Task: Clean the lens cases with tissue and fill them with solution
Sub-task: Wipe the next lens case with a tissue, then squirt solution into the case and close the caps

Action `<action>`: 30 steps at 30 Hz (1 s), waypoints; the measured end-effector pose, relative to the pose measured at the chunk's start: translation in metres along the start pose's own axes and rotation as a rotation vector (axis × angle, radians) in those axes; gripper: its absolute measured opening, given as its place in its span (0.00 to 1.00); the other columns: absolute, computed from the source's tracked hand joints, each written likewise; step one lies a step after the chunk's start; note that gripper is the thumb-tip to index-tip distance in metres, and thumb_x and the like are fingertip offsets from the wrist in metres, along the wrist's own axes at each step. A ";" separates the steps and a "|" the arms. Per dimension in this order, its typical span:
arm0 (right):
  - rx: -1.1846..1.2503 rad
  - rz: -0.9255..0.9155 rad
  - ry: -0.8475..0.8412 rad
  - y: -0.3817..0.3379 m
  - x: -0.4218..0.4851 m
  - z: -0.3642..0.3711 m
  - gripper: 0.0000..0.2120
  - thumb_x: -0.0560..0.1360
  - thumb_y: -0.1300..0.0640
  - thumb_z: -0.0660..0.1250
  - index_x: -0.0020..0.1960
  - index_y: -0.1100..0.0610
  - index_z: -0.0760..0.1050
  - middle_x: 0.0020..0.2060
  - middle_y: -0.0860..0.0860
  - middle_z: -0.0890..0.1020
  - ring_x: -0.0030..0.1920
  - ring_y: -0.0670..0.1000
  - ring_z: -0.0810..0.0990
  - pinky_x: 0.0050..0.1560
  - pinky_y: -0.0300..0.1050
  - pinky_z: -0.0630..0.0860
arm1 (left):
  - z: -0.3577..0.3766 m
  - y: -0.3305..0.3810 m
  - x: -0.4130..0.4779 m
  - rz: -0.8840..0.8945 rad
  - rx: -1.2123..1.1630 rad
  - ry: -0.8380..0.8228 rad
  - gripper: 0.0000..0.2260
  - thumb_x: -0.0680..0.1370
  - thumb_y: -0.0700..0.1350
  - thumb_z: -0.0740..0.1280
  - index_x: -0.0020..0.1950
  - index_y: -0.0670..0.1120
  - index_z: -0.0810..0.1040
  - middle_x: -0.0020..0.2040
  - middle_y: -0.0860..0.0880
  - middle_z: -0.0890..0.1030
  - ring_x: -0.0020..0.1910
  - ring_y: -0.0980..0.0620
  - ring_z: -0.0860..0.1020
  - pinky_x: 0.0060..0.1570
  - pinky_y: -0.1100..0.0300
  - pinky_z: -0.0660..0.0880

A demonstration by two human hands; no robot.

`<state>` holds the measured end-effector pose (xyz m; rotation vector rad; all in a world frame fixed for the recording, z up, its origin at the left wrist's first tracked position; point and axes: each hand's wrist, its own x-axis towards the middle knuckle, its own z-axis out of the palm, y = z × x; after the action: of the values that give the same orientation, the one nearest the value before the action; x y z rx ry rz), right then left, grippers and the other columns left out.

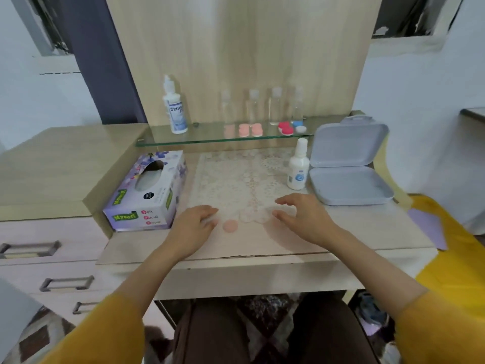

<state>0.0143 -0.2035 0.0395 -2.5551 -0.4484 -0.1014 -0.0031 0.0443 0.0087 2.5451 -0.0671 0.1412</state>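
The tissue box (147, 190) lies left of the mat (236, 177), container (349, 185) right, solution bottle (175, 111) on the shelf (207, 135) behind.

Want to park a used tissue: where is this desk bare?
Free: the middle of the lace mat, between tissue box and small white bottle; the desk corner before the open grey box. Crowded: between left hand and right hand, round the pink cap and clear case; the glass shelf.

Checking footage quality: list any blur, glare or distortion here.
Head view: soft throughout; the clear bottles on the glass shelf look ghosted; left hand and right hand are blurred; wide-angle bowing at the edges; light even, no hard glare.
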 end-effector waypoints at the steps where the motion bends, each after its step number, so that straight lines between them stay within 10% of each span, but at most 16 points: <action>1: 0.008 0.016 0.035 0.004 0.001 -0.002 0.17 0.76 0.50 0.64 0.62 0.56 0.74 0.61 0.50 0.77 0.62 0.50 0.72 0.60 0.41 0.65 | 0.003 -0.003 0.005 0.006 0.029 -0.001 0.17 0.78 0.45 0.63 0.66 0.45 0.72 0.69 0.47 0.69 0.68 0.51 0.66 0.67 0.62 0.58; 14: 0.093 0.334 0.254 0.046 0.055 -0.028 0.23 0.68 0.47 0.73 0.56 0.61 0.76 0.53 0.55 0.80 0.52 0.53 0.77 0.47 0.44 0.70 | 0.023 -0.016 0.027 0.042 0.112 0.071 0.19 0.79 0.49 0.61 0.69 0.48 0.69 0.72 0.49 0.65 0.72 0.50 0.59 0.69 0.63 0.52; 30: 0.214 0.274 0.328 0.042 0.074 -0.016 0.18 0.65 0.47 0.75 0.47 0.59 0.78 0.38 0.51 0.79 0.40 0.49 0.75 0.40 0.44 0.68 | 0.021 -0.013 0.024 0.048 0.080 0.077 0.19 0.79 0.50 0.60 0.70 0.49 0.68 0.73 0.51 0.64 0.73 0.53 0.58 0.68 0.64 0.51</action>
<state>0.0987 -0.2233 0.0444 -2.3048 0.0177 -0.3460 0.0236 0.0427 -0.0135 2.6154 -0.0942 0.2657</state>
